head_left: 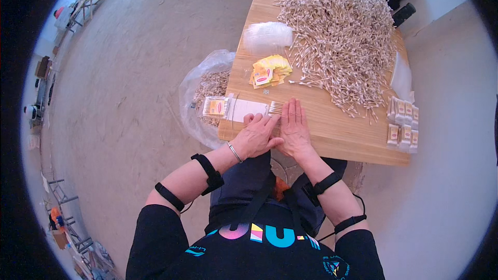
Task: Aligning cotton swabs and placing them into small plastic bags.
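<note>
A small row of cotton swabs (275, 108) lies on the wooden table between my hands, near its front edge. My left hand (254, 136) reaches its fingertips to the near ends of the swabs, fingers slightly bent and thumb pointing to the right. Flat along the row's right side rests my right hand (296, 130), its fingers stretched out straight. A white strip (248, 110) lies left of the row. Beyond it, at the table's left edge, sits a clear pack of swabs with a yellow card (216, 107). My palms hide part of the tabletop.
A large heap of loose cotton swabs (342, 31) covers the far right. Yellow cards (270, 71) and clear plastic bags (268, 37) lie left of it. Filled packs (402, 124) stand at the right edge. A plastic sack of swabs (188, 91) is beside the table's left edge.
</note>
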`<state>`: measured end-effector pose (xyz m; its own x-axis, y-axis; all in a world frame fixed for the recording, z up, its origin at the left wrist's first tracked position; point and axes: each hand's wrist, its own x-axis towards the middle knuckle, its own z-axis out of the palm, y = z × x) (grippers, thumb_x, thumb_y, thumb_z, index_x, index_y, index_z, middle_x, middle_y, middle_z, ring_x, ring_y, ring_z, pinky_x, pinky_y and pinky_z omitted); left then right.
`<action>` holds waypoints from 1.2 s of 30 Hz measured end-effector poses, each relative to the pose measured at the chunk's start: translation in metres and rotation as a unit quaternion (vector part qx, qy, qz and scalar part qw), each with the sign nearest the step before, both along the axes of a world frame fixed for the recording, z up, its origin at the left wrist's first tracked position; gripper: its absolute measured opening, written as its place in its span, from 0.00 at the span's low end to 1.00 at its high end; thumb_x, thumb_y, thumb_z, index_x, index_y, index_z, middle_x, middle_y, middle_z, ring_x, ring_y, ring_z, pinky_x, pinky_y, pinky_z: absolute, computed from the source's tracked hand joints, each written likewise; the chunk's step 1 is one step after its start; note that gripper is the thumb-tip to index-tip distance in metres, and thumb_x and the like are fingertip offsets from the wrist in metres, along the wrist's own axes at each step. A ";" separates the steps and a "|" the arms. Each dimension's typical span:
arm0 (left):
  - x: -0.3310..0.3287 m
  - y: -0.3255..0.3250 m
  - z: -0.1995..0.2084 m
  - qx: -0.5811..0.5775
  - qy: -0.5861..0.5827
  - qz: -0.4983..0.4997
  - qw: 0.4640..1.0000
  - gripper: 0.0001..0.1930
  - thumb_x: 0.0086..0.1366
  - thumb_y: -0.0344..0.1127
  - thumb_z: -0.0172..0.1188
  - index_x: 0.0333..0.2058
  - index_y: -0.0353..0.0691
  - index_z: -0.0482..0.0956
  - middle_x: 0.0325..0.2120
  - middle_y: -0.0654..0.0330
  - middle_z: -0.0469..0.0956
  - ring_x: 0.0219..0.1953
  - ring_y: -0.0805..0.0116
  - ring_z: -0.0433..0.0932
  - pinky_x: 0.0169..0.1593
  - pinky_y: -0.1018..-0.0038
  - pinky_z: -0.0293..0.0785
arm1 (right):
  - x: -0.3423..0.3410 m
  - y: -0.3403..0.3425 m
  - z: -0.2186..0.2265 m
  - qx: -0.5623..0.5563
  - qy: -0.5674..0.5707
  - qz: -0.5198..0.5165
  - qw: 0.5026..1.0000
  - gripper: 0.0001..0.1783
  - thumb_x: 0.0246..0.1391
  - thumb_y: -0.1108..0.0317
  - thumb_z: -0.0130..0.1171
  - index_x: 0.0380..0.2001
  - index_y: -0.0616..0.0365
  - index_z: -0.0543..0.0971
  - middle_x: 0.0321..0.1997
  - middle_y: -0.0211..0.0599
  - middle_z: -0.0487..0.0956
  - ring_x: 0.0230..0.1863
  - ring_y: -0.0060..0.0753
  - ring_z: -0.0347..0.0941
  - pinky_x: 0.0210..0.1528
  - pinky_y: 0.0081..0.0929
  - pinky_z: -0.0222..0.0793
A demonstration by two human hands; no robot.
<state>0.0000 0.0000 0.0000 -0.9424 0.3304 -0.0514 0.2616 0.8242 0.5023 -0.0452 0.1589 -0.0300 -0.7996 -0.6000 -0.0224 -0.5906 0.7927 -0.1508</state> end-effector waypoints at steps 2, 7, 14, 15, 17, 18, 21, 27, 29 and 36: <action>-0.001 0.000 0.000 -0.008 -0.010 -0.003 1.000 0.36 0.60 0.54 0.53 0.60 0.38 0.55 0.41 0.49 0.71 0.45 0.53 0.67 0.50 0.59 0.54 | 0.000 0.000 0.002 -0.014 -0.005 0.001 1.000 0.55 0.44 0.43 0.54 0.63 0.72 0.44 0.70 0.58 0.40 0.72 0.54 0.32 0.71 0.44 0.28; -0.004 0.003 0.000 0.018 0.000 0.017 1.000 0.35 0.61 0.53 0.52 0.60 0.37 0.55 0.41 0.48 0.72 0.42 0.52 0.68 0.49 0.60 0.55 | 0.000 -0.001 0.005 0.018 -0.001 -0.003 1.000 0.53 0.44 0.46 0.52 0.63 0.72 0.44 0.69 0.59 0.40 0.72 0.54 0.32 0.71 0.44 0.28; -0.004 0.003 0.000 0.012 0.008 0.020 1.000 0.34 0.62 0.50 0.51 0.60 0.36 0.55 0.42 0.47 0.73 0.42 0.51 0.69 0.48 0.60 0.57 | 0.001 -0.001 0.006 0.003 -0.012 -0.002 1.000 0.53 0.43 0.47 0.51 0.63 0.72 0.43 0.69 0.59 0.40 0.72 0.55 0.31 0.71 0.45 0.27; -0.005 0.003 0.000 0.012 0.008 0.020 1.000 0.34 0.62 0.50 0.51 0.60 0.36 0.55 0.42 0.47 0.73 0.42 0.51 0.69 0.48 0.60 0.57 | 0.001 -0.001 0.004 0.002 -0.011 -0.002 1.000 0.53 0.43 0.47 0.51 0.63 0.72 0.43 0.69 0.59 0.40 0.72 0.55 0.31 0.71 0.45 0.27; -0.006 0.003 0.000 0.028 -0.017 0.023 0.999 0.32 0.62 0.46 0.52 0.60 0.35 0.56 0.42 0.47 0.73 0.42 0.50 0.69 0.48 0.60 0.57 | 0.001 -0.001 0.000 0.011 0.014 -0.004 1.000 0.54 0.43 0.47 0.52 0.63 0.73 0.44 0.69 0.60 0.40 0.72 0.56 0.31 0.70 0.45 0.28; -0.007 0.003 0.000 0.028 -0.016 0.023 0.999 0.32 0.62 0.46 0.52 0.60 0.35 0.56 0.42 0.47 0.73 0.42 0.50 0.69 0.48 0.60 0.57 | 0.001 -0.001 -0.001 0.011 0.014 -0.004 1.000 0.54 0.43 0.47 0.52 0.63 0.73 0.44 0.69 0.60 0.40 0.72 0.56 0.31 0.70 0.45 0.28; -0.009 0.004 0.000 0.036 -0.030 0.035 0.998 0.32 0.61 0.43 0.52 0.60 0.35 0.56 0.42 0.46 0.73 0.42 0.50 0.70 0.47 0.59 0.57 | 0.001 -0.001 -0.003 -0.015 0.017 -0.005 1.000 0.54 0.43 0.47 0.52 0.63 0.73 0.44 0.69 0.61 0.40 0.71 0.56 0.32 0.70 0.46 0.28; -0.013 0.007 -0.003 0.013 -0.038 0.051 0.998 0.31 0.60 0.40 0.53 0.60 0.35 0.55 0.40 0.48 0.75 0.41 0.51 0.71 0.46 0.60 0.58 | 0.001 -0.002 0.000 -0.019 0.014 -0.004 1.000 0.54 0.43 0.46 0.53 0.63 0.73 0.45 0.69 0.61 0.41 0.71 0.57 0.33 0.70 0.46 0.29; -0.013 0.008 -0.007 0.022 -0.020 0.054 0.998 0.30 0.60 0.38 0.53 0.59 0.36 0.56 0.40 0.49 0.76 0.41 0.52 0.72 0.46 0.60 0.58 | 0.001 -0.002 0.004 -0.021 -0.011 -0.007 1.000 0.54 0.43 0.46 0.54 0.63 0.73 0.45 0.69 0.61 0.41 0.71 0.57 0.33 0.70 0.46 0.29; -0.015 0.006 -0.015 0.003 -0.021 0.044 0.999 0.27 0.58 0.32 0.52 0.57 0.37 0.58 0.38 0.49 0.76 0.40 0.53 0.73 0.45 0.60 0.58 | 0.001 -0.003 0.009 -0.026 -0.026 -0.008 0.999 0.56 0.43 0.43 0.56 0.63 0.73 0.44 0.69 0.60 0.40 0.71 0.56 0.32 0.70 0.46 0.29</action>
<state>-0.0149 0.0059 -0.0153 -0.9648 0.2474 -0.0891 0.1676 0.8397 0.5166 -0.0440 0.1562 -0.0208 -0.8076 -0.5888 -0.0330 -0.5685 0.7923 -0.2216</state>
